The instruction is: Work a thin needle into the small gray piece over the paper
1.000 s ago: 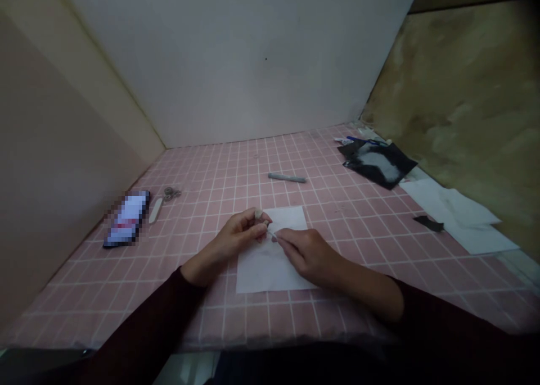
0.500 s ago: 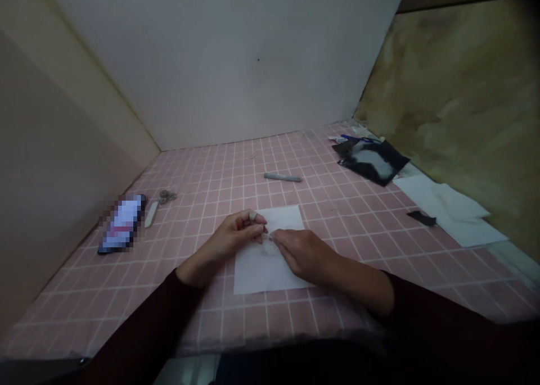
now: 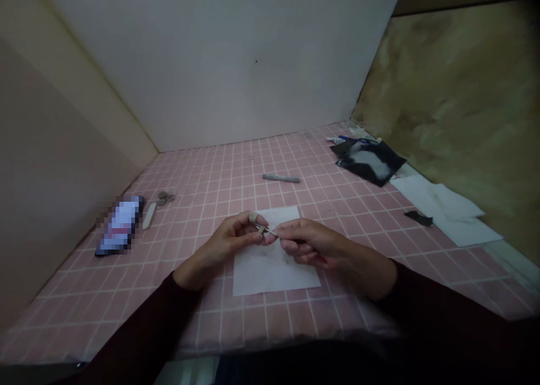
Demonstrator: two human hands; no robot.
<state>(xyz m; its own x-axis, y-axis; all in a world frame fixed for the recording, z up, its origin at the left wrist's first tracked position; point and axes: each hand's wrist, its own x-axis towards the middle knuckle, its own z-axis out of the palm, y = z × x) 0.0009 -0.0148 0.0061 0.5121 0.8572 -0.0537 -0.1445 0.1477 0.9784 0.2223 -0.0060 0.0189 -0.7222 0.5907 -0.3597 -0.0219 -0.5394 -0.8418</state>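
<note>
Both my hands meet over a white sheet of paper point(image 3: 270, 267) on a pink grid-patterned table point(image 3: 337, 205). My left hand point(image 3: 230, 239) is curled, its fingertips pinched together beside a small pale piece I cannot name. My right hand point(image 3: 312, 241) is closed around a thin tool point(image 3: 270, 231) whose tip points at the left fingertips. A hint of red shows under the right hand's fingers. Dark sleeves cover both forearms.
A phone point(image 3: 119, 225) lies at the left, with a white nail file point(image 3: 149, 214) and small scissors point(image 3: 166, 197) beside it. A grey pen-like stick point(image 3: 280, 177) lies farther back. At the right are a black pouch point(image 3: 370, 161), white papers point(image 3: 447, 208) and a small black scrap point(image 3: 419, 218).
My right hand has lifted off the paper and turned, so the thin tool now points level at my left fingertips. The left hand has barely moved.
</note>
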